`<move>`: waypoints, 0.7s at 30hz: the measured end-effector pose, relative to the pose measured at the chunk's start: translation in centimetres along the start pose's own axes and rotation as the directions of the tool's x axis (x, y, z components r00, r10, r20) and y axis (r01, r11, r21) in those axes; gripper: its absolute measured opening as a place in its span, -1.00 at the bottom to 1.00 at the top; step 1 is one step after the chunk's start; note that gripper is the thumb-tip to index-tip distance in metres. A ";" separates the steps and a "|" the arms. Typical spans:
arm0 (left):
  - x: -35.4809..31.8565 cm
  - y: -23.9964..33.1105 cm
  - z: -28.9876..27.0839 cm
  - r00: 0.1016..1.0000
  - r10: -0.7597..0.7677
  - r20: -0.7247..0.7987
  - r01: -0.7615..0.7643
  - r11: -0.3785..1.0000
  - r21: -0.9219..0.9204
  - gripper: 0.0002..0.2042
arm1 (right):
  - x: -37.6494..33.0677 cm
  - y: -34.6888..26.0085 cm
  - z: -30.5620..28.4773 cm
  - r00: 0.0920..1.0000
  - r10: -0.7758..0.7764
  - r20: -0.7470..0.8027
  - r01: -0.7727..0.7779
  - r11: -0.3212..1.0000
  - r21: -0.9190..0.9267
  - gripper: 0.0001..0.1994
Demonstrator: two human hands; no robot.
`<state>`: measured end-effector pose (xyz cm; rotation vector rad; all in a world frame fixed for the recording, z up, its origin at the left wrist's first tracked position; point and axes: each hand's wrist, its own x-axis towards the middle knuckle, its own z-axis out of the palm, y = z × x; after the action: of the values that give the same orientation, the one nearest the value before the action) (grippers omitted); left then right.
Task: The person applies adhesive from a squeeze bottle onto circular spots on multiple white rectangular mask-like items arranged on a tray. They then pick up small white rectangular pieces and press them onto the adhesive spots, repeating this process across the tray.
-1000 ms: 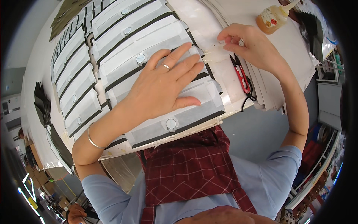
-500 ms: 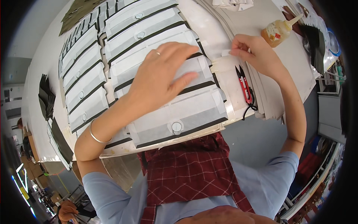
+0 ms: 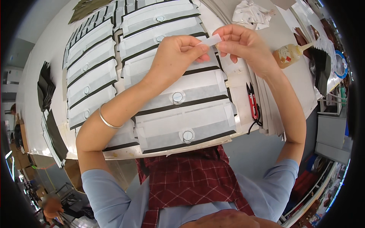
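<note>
A small white strip [image 3: 210, 40] is held above the rows of white panels [image 3: 182, 114] on the table [image 3: 34, 76], pinched at each end. Left hand [image 3: 176, 53] and right hand [image 3: 241, 43] both have fingertips clamped on it. Red snips [image 3: 253, 102] lie just right of the panels, a glue bottle [image 3: 289, 55] further right.

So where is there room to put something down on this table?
Bare tabletop shows between the red snips, the glue bottle and the crumpled paper. The white flap pieces crowd the middle and left, under both hands.

White strip label [image 3: 210, 40] between both hands [image 3: 213, 47] — amber glue bottle [image 3: 289, 55] right.
</note>
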<state>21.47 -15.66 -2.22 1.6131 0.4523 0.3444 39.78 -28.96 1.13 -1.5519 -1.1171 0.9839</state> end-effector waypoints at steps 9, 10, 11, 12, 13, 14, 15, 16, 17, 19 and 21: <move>1.9 -0.7 -1.7 0.993 0.108 -0.047 -0.091 0.957 0.277 -0.71 | 6.0 1.7 -2.1 0.997 0.000 0.072 0.018 0.968 -0.251 -0.83; 2.5 -0.8 -2.5 0.983 0.172 -0.055 -0.134 0.897 0.422 -0.70 | 7.1 2.0 -3.2 0.994 0.003 0.113 0.037 0.938 -0.343 -0.84; 3.4 -1.9 -3.4 0.967 0.246 -0.064 -0.181 0.844 0.505 -0.68 | 7.9 2.2 -3.7 0.988 0.005 0.151 0.054 0.921 -0.385 -0.84; 3.7 -1.9 -4.1 0.955 0.295 -0.040 -0.219 0.787 0.577 -0.67 | 8.7 2.3 -4.1 0.982 0.015 0.190 0.069 0.903 -0.423 -0.84; 3.9 -2.0 -4.7 0.940 0.341 -0.011 -0.254 0.722 0.644 -0.67 | 9.4 2.4 -4.5 0.973 0.026 0.229 0.085 0.884 -0.460 -0.84; 4.1 -2.0 -5.1 0.923 0.385 0.023 -0.288 0.649 0.704 -0.66 | 10.1 2.5 -4.6 0.971 0.025 0.239 0.089 0.889 -0.450 -0.84; 4.5 -1.9 -5.4 0.929 0.357 0.093 -0.307 0.609 0.731 -0.64 | 10.8 2.7 -4.6 0.969 0.010 0.248 0.104 0.890 -0.443 -0.84; 4.7 -2.3 -5.5 0.916 0.378 0.133 -0.349 0.590 0.728 -0.63 | 11.4 2.9 -4.5 0.967 -0.005 0.256 0.120 0.892 -0.436 -0.84; 4.9 -2.7 -5.4 0.901 0.398 0.173 -0.390 0.570 0.723 -0.63 | 11.8 2.9 -4.5 0.967 -0.010 0.254 0.122 0.893 -0.433 -0.83; 5.2 -3.2 -5.2 0.874 0.426 0.233 -0.449 0.526 0.723 -0.60 | 12.7 3.3 -4.1 0.967 -0.021 0.256 0.131 0.896 -0.424 -0.83; 5.3 -3.2 -5.0 0.856 0.434 0.281 -0.488 0.496 0.718 -0.58 | 13.4 3.3 -4.1 0.960 -0.010 0.281 0.135 0.892 -0.431 -0.82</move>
<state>23.41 -8.55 -5.23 2.6197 0.0736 0.5477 47.75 -17.44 -2.22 -1.7508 -1.6783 0.9503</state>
